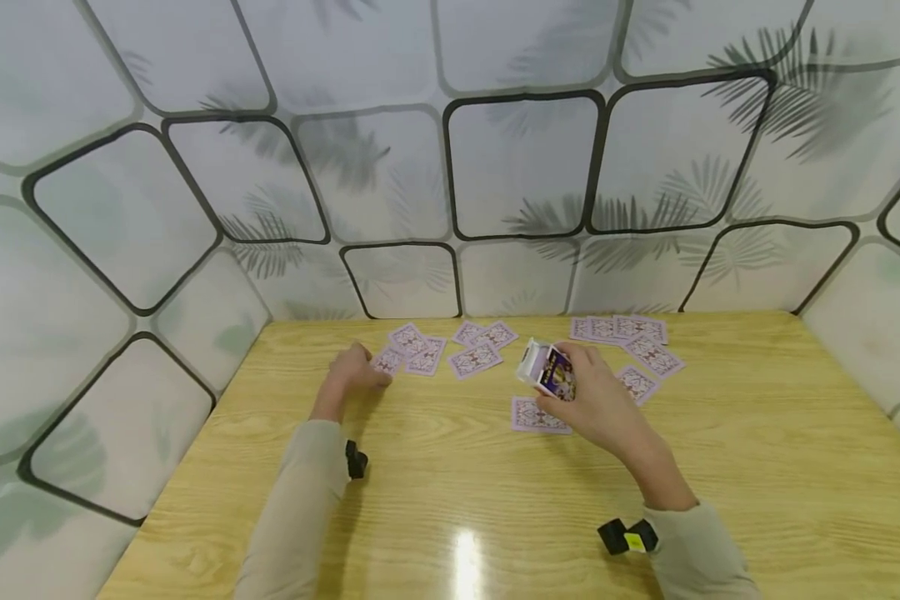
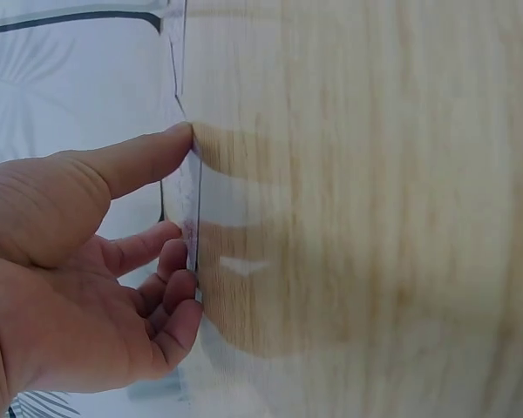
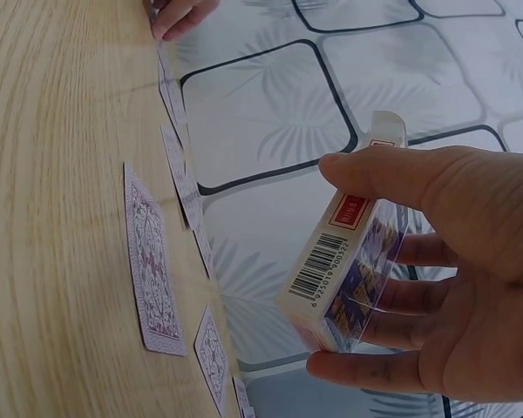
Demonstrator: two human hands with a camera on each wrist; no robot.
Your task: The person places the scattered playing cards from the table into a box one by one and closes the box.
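Observation:
Low over the far left of the table, my left hand (image 1: 354,372) touches a purple-backed card (image 1: 387,360); in the left wrist view the thumb and fingertips of the hand (image 2: 96,261) meet the card (image 2: 190,205) at its edges, fingers bent. My right hand (image 1: 603,404) grips a small card box (image 1: 557,373) above the table, its flap end open and tilted to the left. The right wrist view shows thumb and fingers around the box (image 3: 344,252), its barcode side visible. Under it, one card (image 1: 532,415) lies face down.
Face-down cards lie in loose groups along the back: a left group (image 1: 426,356), a middle group (image 1: 476,358) and a right group (image 1: 645,337), with another card (image 1: 637,382) beside the right hand. Behind the wooden table (image 1: 435,500) stands a patterned wall covering (image 1: 525,167).

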